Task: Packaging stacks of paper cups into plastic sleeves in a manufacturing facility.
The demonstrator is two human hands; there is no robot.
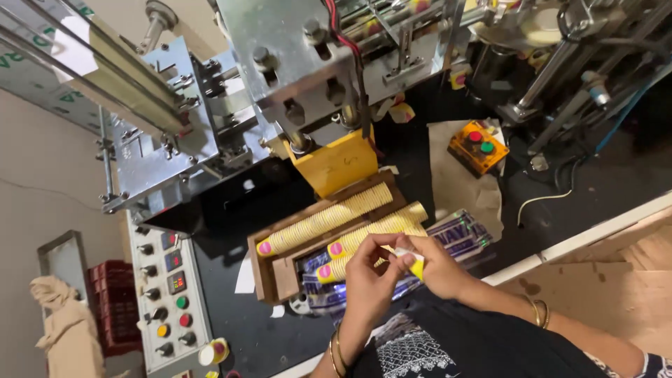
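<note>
While a small yellow and white piece (pixel 413 262) sits pinched between both hands, the left hand (pixel 367 280) and right hand (pixel 437 269) grasp it just above yellow disc rolls (pixel 329 220) in a wooden tray (pixel 269 276) on the dark tabletop (pixel 231 315).

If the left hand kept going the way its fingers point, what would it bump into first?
Probably the rolls of yellow discs lying just beyond the left hand, in the wooden tray; depth is hard to judge from above.
</note>
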